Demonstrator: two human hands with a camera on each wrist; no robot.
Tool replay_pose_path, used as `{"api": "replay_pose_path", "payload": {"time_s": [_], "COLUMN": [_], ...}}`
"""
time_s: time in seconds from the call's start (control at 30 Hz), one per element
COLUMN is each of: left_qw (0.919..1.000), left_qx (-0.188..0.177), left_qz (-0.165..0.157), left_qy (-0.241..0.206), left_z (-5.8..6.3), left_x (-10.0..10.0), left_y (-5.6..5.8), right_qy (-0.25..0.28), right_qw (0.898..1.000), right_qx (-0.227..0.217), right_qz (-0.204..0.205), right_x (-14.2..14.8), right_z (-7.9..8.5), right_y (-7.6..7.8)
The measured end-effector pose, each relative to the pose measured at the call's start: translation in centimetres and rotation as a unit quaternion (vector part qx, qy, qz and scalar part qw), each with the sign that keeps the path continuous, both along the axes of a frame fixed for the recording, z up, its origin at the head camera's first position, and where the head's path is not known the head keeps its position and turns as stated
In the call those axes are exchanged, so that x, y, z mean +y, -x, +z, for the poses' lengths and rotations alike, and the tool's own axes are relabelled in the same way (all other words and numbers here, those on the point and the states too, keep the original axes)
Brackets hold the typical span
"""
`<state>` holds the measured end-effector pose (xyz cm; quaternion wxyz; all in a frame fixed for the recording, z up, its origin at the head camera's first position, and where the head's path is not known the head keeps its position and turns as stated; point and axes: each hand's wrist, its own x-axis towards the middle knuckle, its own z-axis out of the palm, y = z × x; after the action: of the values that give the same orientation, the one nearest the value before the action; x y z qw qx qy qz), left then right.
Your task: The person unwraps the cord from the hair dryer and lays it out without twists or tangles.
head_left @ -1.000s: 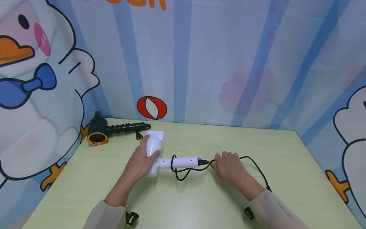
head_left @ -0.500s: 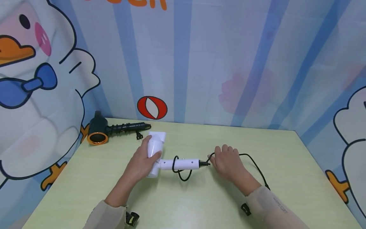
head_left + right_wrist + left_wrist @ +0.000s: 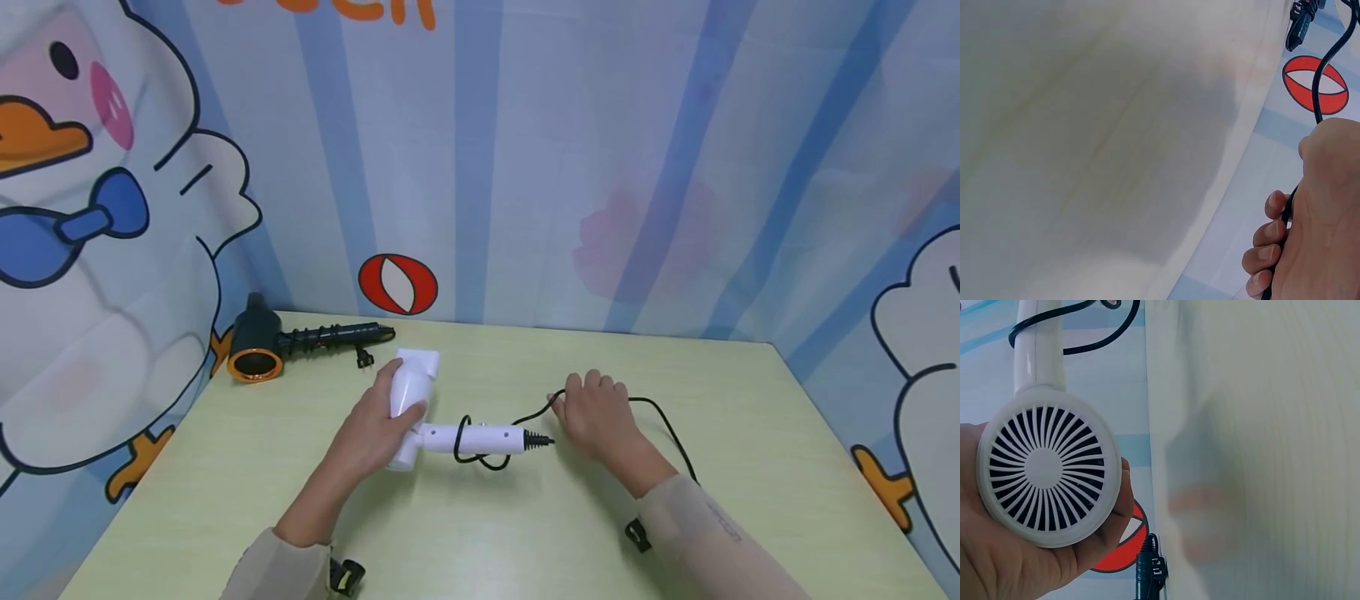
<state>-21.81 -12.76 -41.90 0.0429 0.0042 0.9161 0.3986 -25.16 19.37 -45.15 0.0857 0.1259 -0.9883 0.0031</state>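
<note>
My left hand (image 3: 373, 433) grips the body of a white hair dryer (image 3: 471, 438), its handle pointing right. In the left wrist view the dryer's round slotted air intake (image 3: 1044, 469) faces the camera, with my fingers around the body. A black cord (image 3: 457, 446) loops loosely around the handle. Up and to the right of the handle's end, my right hand (image 3: 600, 417) holds the cord in curled fingers. From that hand the cord (image 3: 1316, 94) runs on both sides in the right wrist view. The cord's far end is hidden by the right sleeve.
A black hair dryer (image 3: 255, 346) with an orange ring lies at the table's back left corner, its cord wound around its handle and its plug (image 3: 364, 357) beside it. A printed cloth backdrop (image 3: 525, 167) rises behind the pale table (image 3: 225, 500).
My right hand has moved slightly away from me, drawing the cord up off the handle's end. The loop hanging below the handle has become smaller. My left hand and the white dryer shifted slightly right.
</note>
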Motion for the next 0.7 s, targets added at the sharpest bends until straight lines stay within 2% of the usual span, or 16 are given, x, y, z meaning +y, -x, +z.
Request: {"api": "replay_pose_path", "payload": {"time_s": [0.33,0.7], "left_qw": [0.9998,0.9998], "left_qx": [0.006,0.001], "left_qz": [-0.018,-0.015], "left_qy": [0.008,0.015], "left_z": [-0.2,-0.6], "left_x": [0.1,0.1], "left_y": [-0.2,0.0], "right_qy": [0.035,0.040], "right_qw": [0.998,0.997], "right_qx": [0.034,0.031], "right_qz": [-0.034,-0.058], "right_x": [-0.8,-1.1], "right_z": [0.9,2.4], "right_y": [0.4,0.5]}}
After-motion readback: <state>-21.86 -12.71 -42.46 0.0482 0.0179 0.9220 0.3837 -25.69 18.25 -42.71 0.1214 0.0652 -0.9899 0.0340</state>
